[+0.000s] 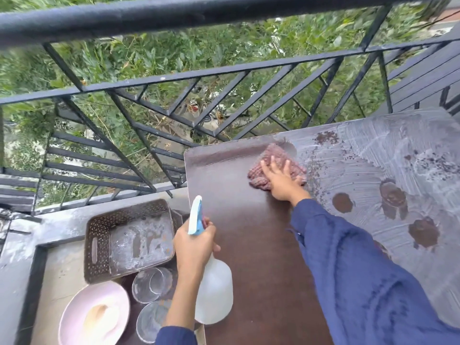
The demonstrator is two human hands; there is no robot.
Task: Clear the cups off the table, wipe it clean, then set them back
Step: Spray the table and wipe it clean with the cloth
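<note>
A dark brown table [254, 245] fills the right half of the view; its right part is smeared with white soapy film and dark spots. My right hand [281, 180] presses flat on a purple-pink cloth [271, 160] near the table's far left corner. My left hand [194, 242] grips the neck of a white spray bottle [214, 292] with a blue-and-white trigger head [195, 215], held over the table's left edge. Two clear glass cups [149, 287] [150, 322] stand below the table on the left.
A brown perforated basket [99, 245] with a wet bottom sits on the floor left of the table. A pale pink bowl [74, 317] lies at the lower left. A black metal railing [174, 75] runs behind, with greenery beyond it. A dark bench [428, 78] is at the far right.
</note>
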